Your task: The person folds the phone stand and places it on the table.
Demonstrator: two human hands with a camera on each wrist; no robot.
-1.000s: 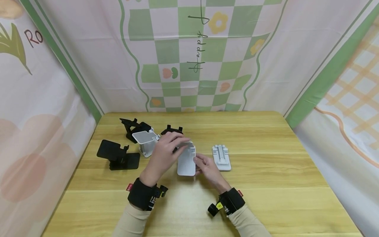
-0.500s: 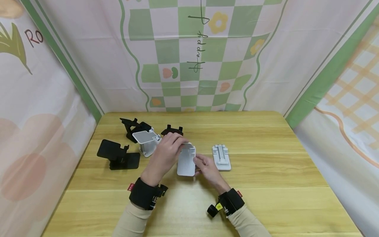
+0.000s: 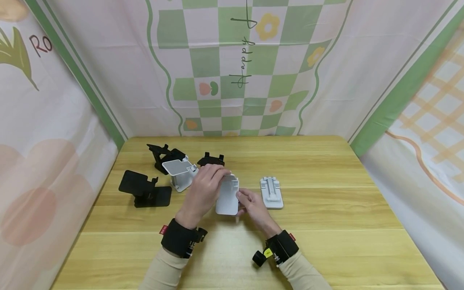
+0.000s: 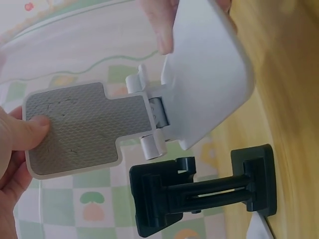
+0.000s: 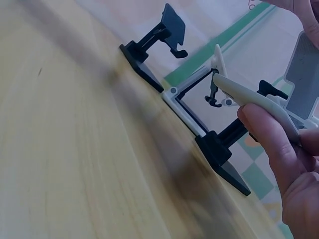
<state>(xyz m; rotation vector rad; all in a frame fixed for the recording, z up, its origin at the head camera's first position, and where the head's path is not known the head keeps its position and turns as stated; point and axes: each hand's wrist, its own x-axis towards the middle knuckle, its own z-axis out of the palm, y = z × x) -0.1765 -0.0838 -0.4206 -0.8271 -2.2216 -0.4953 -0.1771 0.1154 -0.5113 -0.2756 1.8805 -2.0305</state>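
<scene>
The held stand (image 3: pixel 227 199) is mid-table, lifted off the table (image 3: pixel 326 241) between both hands: the left hand (image 3: pixel 206 187) pinches its grey pad (image 4: pixel 75 132), the right hand (image 3: pixel 253 207) grips an edge of its white panel (image 4: pixel 209 79). The likeliest trouble is at the hinge (image 4: pixel 158 112); twisting the two parts against each other, or forcing a stiff joint, could strain it. With grips only at the edges, a sudden give might jerk the stand loose. The left hand, swinging left or far, could also knock the unfolded white stand (image 3: pixel 176 167) or far black stand (image 3: pixel 212 159).
</scene>
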